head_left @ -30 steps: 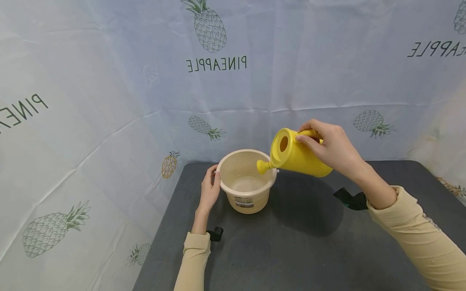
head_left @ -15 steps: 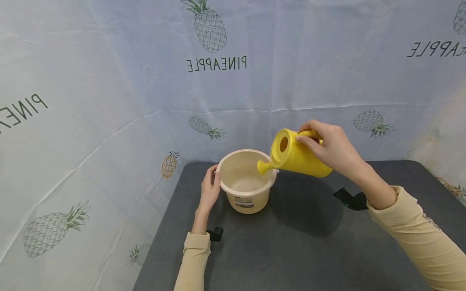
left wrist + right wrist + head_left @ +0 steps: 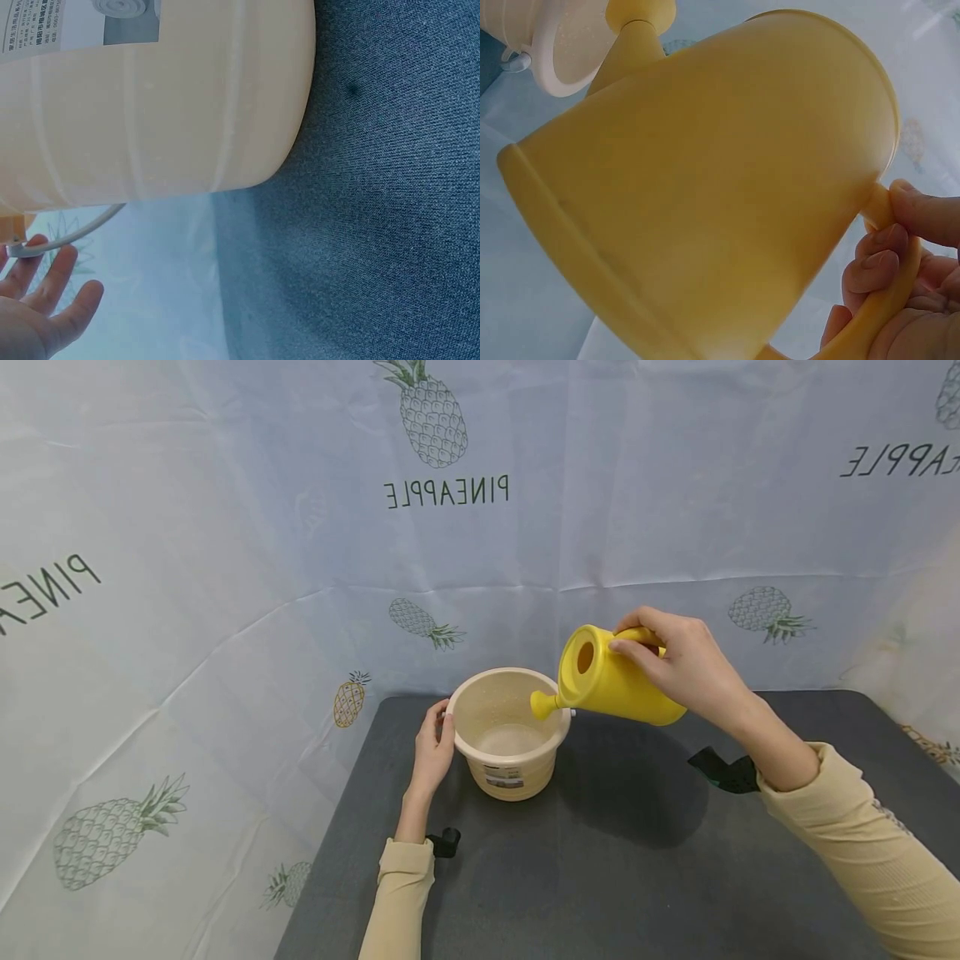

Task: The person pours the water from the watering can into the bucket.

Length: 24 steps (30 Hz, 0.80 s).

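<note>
A cream plastic bucket [image 3: 510, 777] stands upright on the dark table, with a label on its front. My left hand [image 3: 433, 747] rests against the bucket's left side at the rim. In the left wrist view its fingers [image 3: 54, 281] are spread and nearly straight, beside the wire handle [image 3: 71, 234]; the thumb is out of that view. My right hand [image 3: 682, 664] grips the handle [image 3: 896, 300] of a yellow watering can [image 3: 622, 689]. The can is held tilted above the table, its spout's rose [image 3: 542, 704] over the bucket's right rim. No stream shows clearly.
The dark cloth-covered table [image 3: 585, 893] extends around the bucket. A pale curtain [image 3: 600, 510] printed with pineapples hangs behind and at the left. Black camera straps [image 3: 723, 770] sit at both wrists.
</note>
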Each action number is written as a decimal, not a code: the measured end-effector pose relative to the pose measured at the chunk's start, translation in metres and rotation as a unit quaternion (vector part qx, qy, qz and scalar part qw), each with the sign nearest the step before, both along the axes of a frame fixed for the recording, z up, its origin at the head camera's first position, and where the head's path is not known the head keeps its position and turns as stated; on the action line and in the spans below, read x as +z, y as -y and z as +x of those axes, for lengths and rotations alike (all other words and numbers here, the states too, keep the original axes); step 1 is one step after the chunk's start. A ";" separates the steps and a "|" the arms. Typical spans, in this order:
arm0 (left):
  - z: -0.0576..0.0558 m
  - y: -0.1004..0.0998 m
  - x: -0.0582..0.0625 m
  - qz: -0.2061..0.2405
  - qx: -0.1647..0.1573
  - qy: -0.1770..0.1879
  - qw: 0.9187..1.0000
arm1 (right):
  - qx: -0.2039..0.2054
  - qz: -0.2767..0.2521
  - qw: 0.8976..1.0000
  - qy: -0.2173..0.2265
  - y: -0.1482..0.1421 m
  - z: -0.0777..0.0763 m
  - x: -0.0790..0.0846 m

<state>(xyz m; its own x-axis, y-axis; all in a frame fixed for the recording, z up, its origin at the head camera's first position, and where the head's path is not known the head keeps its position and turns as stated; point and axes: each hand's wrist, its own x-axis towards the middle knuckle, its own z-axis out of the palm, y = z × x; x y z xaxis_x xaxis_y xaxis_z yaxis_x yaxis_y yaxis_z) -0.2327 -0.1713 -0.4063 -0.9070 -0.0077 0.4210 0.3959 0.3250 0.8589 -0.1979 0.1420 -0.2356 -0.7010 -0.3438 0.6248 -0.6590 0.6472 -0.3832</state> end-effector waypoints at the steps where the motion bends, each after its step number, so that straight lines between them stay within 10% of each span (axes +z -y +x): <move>1: 0.000 0.000 0.000 0.000 -0.001 0.000 1.000 | 0.001 0.000 1.000 -0.001 0.000 0.000 0.000; 24: -0.001 0.001 0.001 0.002 -0.009 -0.001 1.000 | 0.007 0.007 1.000 0.004 0.003 -0.003 -0.001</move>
